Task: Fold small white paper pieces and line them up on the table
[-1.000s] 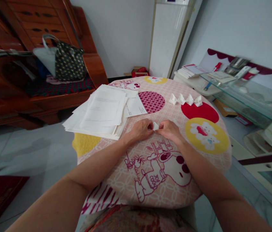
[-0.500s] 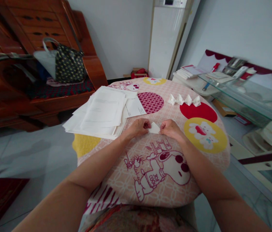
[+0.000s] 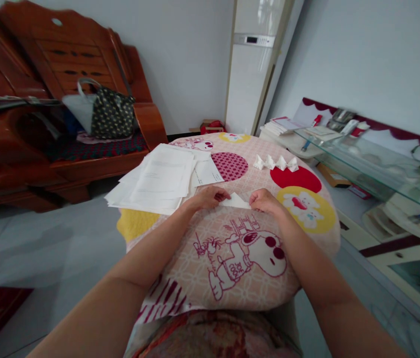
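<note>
Left hand (image 3: 210, 197): you had its fingers clamped on the left end of the folded paper (image 3: 235, 201), wrist low over the table.
Right hand (image 3: 265, 201): you pinched the opposite end between curled fingers, so your two hands stood apart with the sheet bridging them.
Folded paper: it lay in front of you on the patterned tablecloth (image 3: 202, 288), white and small – a peak in the middle, a wide lower edge running towards both your grips.
Paper stack (image 3: 165, 174): loose white sheets lay fanned to the left of your left hand, some with faint print, near but not under your fingers.
Folded pieces (image 3: 281, 163): four small white pointed shapes stood in a row beyond your right hand, the far-right ones at the red circle (image 3: 299, 179).
Yellow circle (image 3: 321, 211): it showed white bears on the cloth, just beside your right wrist.
Wooden bench (image 3: 79, 57): to your left, well apart from the table, it carried a dark patterned bag (image 3: 113, 114).
Glass shelf (image 3: 366, 164): it ran along your right side, beyond the table's edge.
</note>
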Available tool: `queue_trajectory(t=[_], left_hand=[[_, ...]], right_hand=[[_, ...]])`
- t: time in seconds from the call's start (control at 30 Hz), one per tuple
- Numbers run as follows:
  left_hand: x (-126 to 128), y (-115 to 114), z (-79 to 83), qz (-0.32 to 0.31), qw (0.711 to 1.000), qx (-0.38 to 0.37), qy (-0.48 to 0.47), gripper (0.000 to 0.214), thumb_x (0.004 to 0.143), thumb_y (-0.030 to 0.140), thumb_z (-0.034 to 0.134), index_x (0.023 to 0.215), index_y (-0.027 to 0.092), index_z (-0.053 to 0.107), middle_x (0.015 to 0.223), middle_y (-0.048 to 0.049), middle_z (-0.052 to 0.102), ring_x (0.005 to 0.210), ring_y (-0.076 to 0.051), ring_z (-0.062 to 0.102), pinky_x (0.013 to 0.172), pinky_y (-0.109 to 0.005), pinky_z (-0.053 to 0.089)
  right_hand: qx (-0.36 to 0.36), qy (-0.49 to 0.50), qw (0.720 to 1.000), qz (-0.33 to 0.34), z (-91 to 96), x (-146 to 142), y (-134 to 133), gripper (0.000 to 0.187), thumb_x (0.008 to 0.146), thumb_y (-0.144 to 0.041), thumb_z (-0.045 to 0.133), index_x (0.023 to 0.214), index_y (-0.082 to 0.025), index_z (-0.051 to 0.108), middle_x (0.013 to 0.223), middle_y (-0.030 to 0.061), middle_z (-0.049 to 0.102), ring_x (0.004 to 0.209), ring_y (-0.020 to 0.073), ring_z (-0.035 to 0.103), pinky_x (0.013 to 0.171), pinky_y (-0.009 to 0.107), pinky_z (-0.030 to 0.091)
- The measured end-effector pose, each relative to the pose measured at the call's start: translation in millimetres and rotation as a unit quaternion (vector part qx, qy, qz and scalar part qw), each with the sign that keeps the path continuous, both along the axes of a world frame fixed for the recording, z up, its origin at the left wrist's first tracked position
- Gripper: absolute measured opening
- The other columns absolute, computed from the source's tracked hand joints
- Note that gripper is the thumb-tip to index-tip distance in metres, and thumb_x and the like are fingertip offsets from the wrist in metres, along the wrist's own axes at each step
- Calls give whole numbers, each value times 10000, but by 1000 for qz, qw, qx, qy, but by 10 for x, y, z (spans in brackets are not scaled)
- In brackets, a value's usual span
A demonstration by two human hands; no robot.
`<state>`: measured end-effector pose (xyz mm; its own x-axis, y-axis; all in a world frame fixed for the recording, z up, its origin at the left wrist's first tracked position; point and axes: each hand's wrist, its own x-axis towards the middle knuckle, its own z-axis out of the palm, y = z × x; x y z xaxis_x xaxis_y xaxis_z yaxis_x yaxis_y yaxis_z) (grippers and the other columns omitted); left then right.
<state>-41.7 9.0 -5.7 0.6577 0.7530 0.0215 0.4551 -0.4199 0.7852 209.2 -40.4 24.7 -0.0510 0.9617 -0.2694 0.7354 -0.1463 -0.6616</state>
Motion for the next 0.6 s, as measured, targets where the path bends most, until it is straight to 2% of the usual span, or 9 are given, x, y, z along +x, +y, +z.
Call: queue_trajectory(t=[0.1, 0.2, 0.3, 0.37, 0.43, 0.6], left_hand=[[31, -8, 10, 2, 999, 34, 31, 438, 646, 107, 522, 1019, 166, 747, 922, -10, 746, 828, -130, 649, 779, -220, 512], [164, -65, 16, 70, 992, 80, 64, 258, 751, 252, 628, 970, 162, 731, 912, -33, 743, 832, -166, 659, 766, -247, 504], [360, -162, 15, 167, 971, 127, 116, 280, 738, 361, 724, 939, 167, 706, 940, -61, 736, 862, -207, 661, 774, -280, 491], [467, -227, 8, 212, 959, 129, 134, 329, 702, 330, 756, 981, 169, 691, 982, -79, 732, 907, -232, 664, 776, -290, 485], [522, -272, -6, 229, 957, 124, 130, 340, 694, 282, 752, 1007, 168, 683, 1009, -88, 727, 933, -241, 663, 786, -296, 483], [458, -245, -44, 236, 964, 95, 80, 329, 633, 85, 688, 951, 166, 711, 1003, -74, 733, 944, -226, 657, 801, -278, 482]], right_hand=[[41, 24, 999, -19, -54, 13, -26, 107, 607, -67, 600, 645, -150, 656, 468, -57, 529, 464, 95, 491, 472, 199, 331], [61, 28, 996, -52, -116, -9, -39, 88, 686, -109, 610, 688, -159, 683, 495, -42, 560, 482, 106, 514, 491, 214, 346], [83, -33, 993, -70, -143, -88, -51, 112, 758, -286, 697, 766, -177, 726, 535, -18, 607, 536, 141, 565, 528, 244, 365], [126, -98, 984, -74, -143, -147, -66, 177, 725, -349, 762, 791, -186, 744, 625, 10, 670, 613, 164, 606, 568, 259, 375], [141, -136, 977, -79, -141, -184, -84, 181, 704, -339, 784, 798, -189, 752, 717, 36, 719, 673, 181, 632, 592, 270, 381], [158, -122, 976, -86, -178, -143, -93, 153, 654, -249, 803, 787, -192, 753, 765, 35, 745, 701, 184, 643, 607, 267, 401]])
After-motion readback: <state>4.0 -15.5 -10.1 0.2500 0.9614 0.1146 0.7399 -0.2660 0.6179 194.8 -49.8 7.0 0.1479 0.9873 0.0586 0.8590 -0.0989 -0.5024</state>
